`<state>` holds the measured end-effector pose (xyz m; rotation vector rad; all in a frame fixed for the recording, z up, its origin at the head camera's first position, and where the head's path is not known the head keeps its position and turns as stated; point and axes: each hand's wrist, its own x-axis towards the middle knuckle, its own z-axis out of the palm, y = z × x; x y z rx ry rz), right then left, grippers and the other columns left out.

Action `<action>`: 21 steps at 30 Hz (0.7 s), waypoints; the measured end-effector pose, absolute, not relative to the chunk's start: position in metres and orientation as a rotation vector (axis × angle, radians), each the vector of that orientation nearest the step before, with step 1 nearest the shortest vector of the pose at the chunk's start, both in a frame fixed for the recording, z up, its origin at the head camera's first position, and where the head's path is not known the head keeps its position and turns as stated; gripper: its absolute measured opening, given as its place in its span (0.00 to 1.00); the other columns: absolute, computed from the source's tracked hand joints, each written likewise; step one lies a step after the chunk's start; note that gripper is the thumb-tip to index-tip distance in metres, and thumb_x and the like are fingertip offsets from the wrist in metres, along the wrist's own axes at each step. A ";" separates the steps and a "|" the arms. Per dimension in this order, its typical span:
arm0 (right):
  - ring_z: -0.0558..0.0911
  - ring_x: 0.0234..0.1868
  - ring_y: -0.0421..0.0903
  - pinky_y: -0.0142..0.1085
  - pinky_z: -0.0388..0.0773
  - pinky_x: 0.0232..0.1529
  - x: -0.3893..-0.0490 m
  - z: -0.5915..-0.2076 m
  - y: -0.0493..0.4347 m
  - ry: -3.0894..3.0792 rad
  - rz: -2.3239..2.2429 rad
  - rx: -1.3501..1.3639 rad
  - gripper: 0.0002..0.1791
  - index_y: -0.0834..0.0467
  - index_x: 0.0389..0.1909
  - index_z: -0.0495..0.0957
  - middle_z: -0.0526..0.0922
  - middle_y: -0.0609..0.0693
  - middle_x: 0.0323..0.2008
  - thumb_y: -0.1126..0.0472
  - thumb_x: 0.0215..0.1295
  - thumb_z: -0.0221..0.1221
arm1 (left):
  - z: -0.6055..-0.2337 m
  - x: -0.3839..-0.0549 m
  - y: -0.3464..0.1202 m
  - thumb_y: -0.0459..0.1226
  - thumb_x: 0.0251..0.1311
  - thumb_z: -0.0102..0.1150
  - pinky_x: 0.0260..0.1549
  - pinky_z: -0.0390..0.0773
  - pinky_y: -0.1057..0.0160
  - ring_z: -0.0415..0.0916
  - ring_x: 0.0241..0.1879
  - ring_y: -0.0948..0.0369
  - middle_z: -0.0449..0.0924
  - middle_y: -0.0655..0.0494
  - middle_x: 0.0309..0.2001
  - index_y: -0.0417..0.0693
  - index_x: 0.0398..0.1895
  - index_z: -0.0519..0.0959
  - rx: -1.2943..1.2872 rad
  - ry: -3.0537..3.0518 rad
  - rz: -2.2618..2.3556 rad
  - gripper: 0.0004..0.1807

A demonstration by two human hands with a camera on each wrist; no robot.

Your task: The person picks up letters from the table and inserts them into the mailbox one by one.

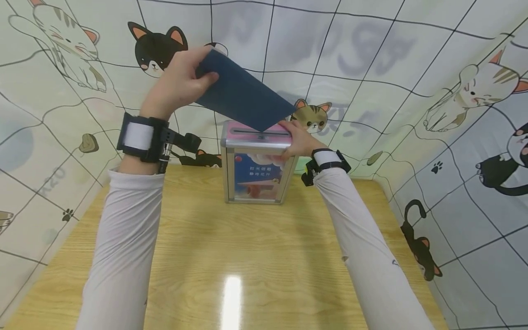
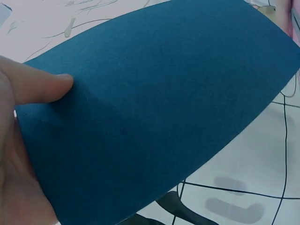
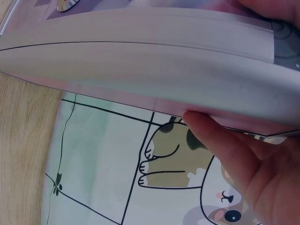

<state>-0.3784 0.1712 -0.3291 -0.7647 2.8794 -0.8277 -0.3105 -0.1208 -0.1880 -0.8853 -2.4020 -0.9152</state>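
Observation:
My left hand (image 1: pixel 177 85) pinches one end of a flat, rectangular dark blue card (image 1: pixel 243 91), thumb on the near face. The card slants down to the right, its low corner just above the top of a ballot box (image 1: pixel 229 176). In the left wrist view, the card (image 2: pixel 154 108) fills most of the picture. The box has a silver metal frame, a pink top with a long slot (image 1: pixel 243 131) and a small lock, and a picture panel in front. My right hand (image 1: pixel 301 140) grips its upper right edge; the right wrist view shows the fingers (image 3: pixel 220 145) against its side.
The box stands at the back of a wooden table (image 1: pixel 198 256), near a wall covering (image 1: pixel 288 41) with cat drawings and dark grid lines. Similar coverings rise at the left and right. Bands with small devices (image 1: pixel 142 137) are strapped round both wrists.

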 end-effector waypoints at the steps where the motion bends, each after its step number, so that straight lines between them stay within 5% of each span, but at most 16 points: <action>1: 0.58 0.52 0.52 0.53 0.68 0.49 -0.378 -0.329 0.171 2.879 -0.830 -0.771 0.57 0.51 0.63 0.56 0.58 0.59 0.56 0.58 0.21 0.71 | -0.188 -0.311 -0.120 0.32 0.59 0.45 0.37 0.70 0.62 0.71 0.37 0.62 0.75 0.49 0.36 0.38 0.47 0.71 -0.898 -2.410 -0.905 0.13; 11: 0.58 0.52 0.52 0.52 0.68 0.50 -0.380 -0.330 0.171 2.878 -0.825 -0.754 0.51 0.54 0.58 0.62 0.59 0.58 0.55 0.58 0.22 0.71 | -0.180 -0.314 -0.109 0.30 0.59 0.42 0.34 0.64 0.57 0.64 0.33 0.55 0.70 0.45 0.35 0.37 0.45 0.69 -0.991 -2.496 -0.753 0.12; 21: 0.59 0.53 0.52 0.53 0.67 0.52 -0.380 -0.330 0.171 2.885 -0.832 -0.724 0.60 0.49 0.65 0.53 0.57 0.58 0.60 0.57 0.22 0.72 | -0.183 -0.321 -0.085 0.26 0.56 0.38 0.27 0.65 0.57 0.64 0.26 0.53 0.67 0.46 0.27 0.38 0.40 0.68 -1.145 -2.607 -0.457 0.11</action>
